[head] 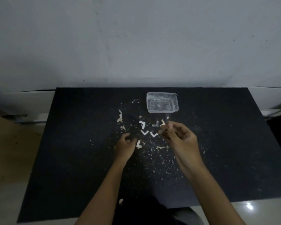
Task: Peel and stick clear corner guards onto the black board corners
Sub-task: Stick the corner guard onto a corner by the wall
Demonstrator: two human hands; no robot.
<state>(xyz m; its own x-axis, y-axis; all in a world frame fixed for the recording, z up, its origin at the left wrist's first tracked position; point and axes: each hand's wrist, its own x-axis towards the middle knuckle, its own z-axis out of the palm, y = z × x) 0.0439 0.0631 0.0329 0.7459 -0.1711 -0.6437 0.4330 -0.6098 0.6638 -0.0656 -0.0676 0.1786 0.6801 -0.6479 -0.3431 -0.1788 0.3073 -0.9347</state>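
A large black board (71, 143) lies flat in front of me. Several white-backed L-shaped corner guards (142, 124) lie near its middle; one guard (139, 144) sits just right of my left hand. My left hand (124, 147) rests on the board with fingers curled, and whether it pinches anything I cannot tell. My right hand (178, 138) is raised a little above the board, thumb and fingers pinched on a small clear corner guard (166, 125) that is hard to make out.
A clear plastic container (162, 103) stands beyond the guards toward the board's far edge. White paper scraps and flecks (120, 119) are scattered over the board's middle. A pale wall rises behind; light floor (250, 207) shows at the right front.
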